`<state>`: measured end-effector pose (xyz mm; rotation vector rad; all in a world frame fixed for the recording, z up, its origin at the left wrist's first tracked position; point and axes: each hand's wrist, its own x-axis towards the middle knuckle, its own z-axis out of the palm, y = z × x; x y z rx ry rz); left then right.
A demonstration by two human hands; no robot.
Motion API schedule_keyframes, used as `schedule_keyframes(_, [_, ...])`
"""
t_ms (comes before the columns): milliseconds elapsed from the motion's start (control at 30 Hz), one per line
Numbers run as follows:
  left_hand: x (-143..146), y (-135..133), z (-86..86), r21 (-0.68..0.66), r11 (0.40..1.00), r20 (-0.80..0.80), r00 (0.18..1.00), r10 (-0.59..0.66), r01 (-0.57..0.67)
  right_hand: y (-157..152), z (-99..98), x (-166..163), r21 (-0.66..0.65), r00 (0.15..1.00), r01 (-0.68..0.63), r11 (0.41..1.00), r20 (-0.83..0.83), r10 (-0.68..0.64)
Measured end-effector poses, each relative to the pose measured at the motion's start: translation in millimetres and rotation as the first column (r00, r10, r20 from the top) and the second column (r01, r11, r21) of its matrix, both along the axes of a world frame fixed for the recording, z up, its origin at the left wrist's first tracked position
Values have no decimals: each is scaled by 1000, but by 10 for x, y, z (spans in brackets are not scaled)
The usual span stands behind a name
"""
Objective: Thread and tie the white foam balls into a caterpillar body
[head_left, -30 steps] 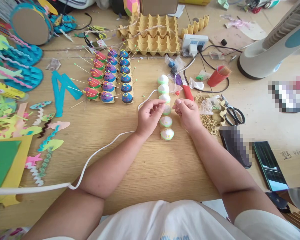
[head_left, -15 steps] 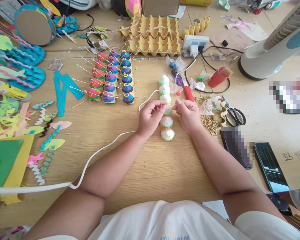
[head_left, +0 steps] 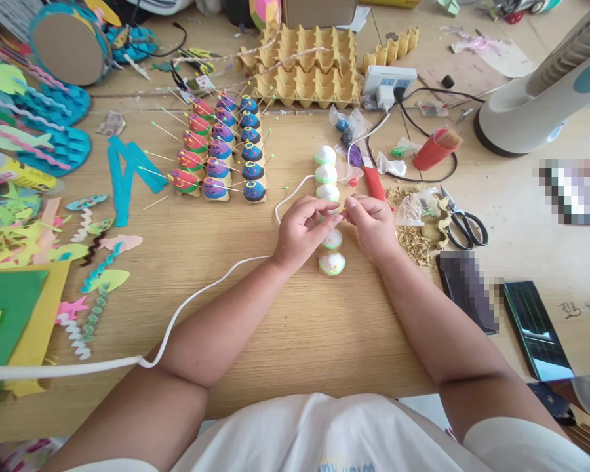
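My left hand (head_left: 302, 231) and my right hand (head_left: 372, 224) meet fingertip to fingertip over a row of white and green domed pieces (head_left: 326, 174) on the wooden table (head_left: 285, 328). Both hands pinch something small between them that I cannot make out. One domed piece is hidden under my fingers. Two more domed pieces (head_left: 332, 262) lie just below my hands. A white cable (head_left: 196, 295) runs under my left wrist.
Rows of painted egg-cup bugs with pins (head_left: 221, 152) stand to the left, yellow egg cartons (head_left: 302, 65) behind. Scissors (head_left: 459, 219), a red cup of sticks (head_left: 435, 149), a power strip (head_left: 388, 82), a fan (head_left: 535, 98) and two phones (head_left: 535, 328) lie right. Paper cutouts (head_left: 34, 229) fill the left.
My hands have drawn together until the fingertips touch, covering one domed piece. The view has shifted slightly.
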<state>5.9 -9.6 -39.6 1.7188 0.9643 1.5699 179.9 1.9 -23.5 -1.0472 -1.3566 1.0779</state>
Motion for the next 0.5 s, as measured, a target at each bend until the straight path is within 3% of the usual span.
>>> schedule_keyframes(300, [-14, -6, 8, -20, 999, -23, 999, 44, -45, -47, 121, -17, 46, 995, -71, 996, 68, 67])
schedule_keyframes(500, [-12, 12, 0, -43, 997, 47, 996, 74, -72, -51, 116, 6, 43, 996, -40, 998, 81, 36])
